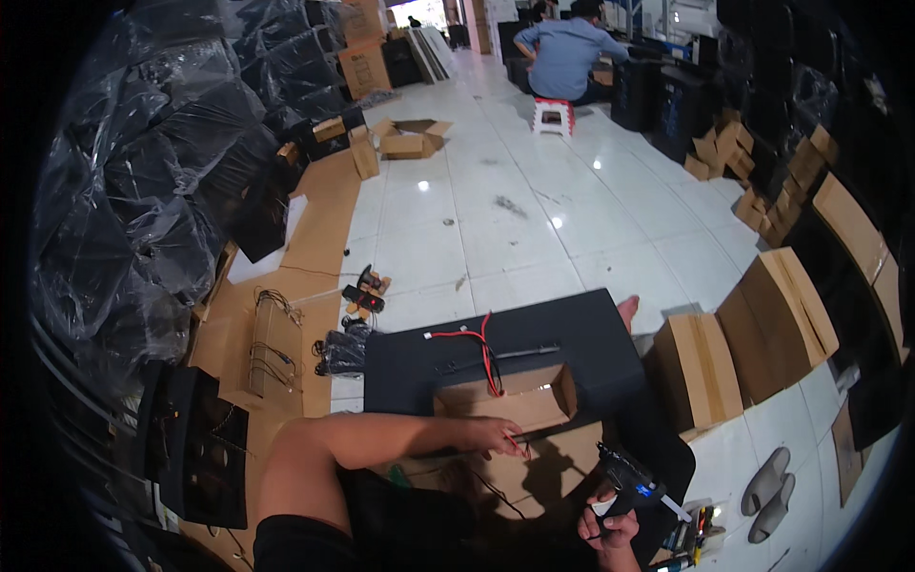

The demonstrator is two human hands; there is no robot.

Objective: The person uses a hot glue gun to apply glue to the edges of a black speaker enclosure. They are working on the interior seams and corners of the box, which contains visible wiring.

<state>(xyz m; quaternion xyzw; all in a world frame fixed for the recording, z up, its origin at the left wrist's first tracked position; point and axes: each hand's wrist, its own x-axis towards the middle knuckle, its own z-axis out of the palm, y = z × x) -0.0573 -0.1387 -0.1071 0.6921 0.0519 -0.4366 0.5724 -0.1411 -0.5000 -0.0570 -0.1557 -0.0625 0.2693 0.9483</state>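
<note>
A large black cabinet point(410, 381), which looks like a speaker box, lies in front of me with a rectangular cut-out showing bare brown board inside. Red and black wires point(488, 355) come up out of that opening and lie over the top panel. My left hand point(491, 436) reaches across at the near edge of the opening, its fingers closed on a thin red wire point(518, 441). On the right, my right hand point(608, 524) grips a black glue gun point(629, 481), its nozzle tilted up and a pale glue stick poking out of its back end.
Cardboard boxes point(701, 372) stand right of the cabinet, near grey slippers point(767, 496). Small tools point(701, 534) lie by my right hand. Left are a carton with cables point(272, 348) and plastic-wrapped black stacks point(143, 191). A person point(575, 57) sits far off on a stool.
</note>
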